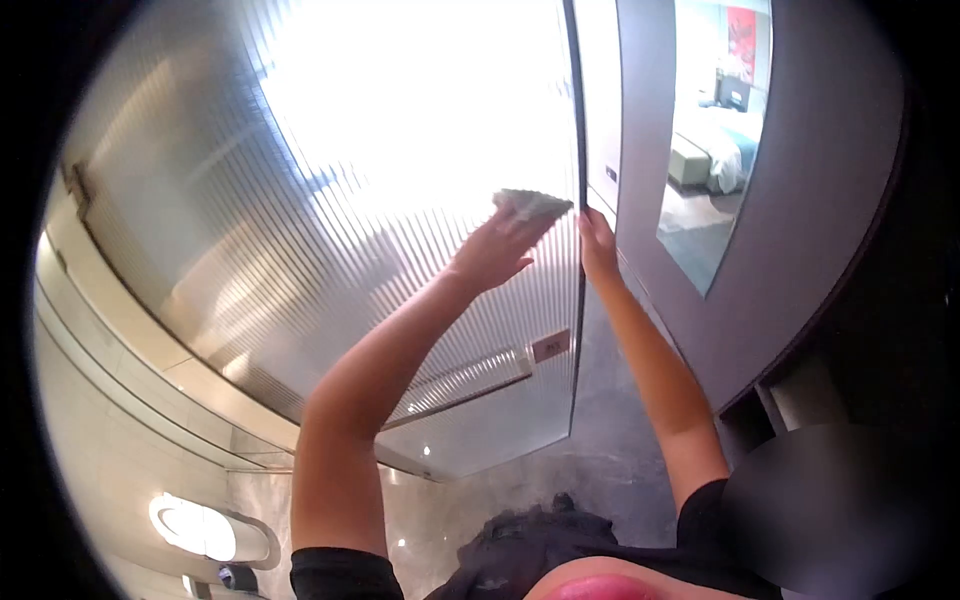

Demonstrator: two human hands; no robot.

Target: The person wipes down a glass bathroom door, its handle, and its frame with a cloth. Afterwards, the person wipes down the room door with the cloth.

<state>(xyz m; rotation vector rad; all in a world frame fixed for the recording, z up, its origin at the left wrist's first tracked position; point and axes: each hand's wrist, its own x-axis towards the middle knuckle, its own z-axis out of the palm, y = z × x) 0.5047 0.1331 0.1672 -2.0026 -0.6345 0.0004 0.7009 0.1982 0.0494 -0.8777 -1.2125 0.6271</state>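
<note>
My left hand (500,243) is closed over a pale cloth (532,204) and presses it against a ribbed glass door (330,250), close to the dark edge strip. With my right hand (597,236) I grip that vertical edge, fingers wrapped round it just beside the cloth. Bright light washes out the upper part of the glass. Lower on the door are a long horizontal handle bar (465,383) and a small sign plate (551,346), whose text I cannot read.
A tall mirror (715,150) on the grey wall to the right reflects a bed. A white toilet (210,528) stands at the lower left. Grey floor (620,440) lies below the door, and a dark blurred round shape (850,510) covers the lower right.
</note>
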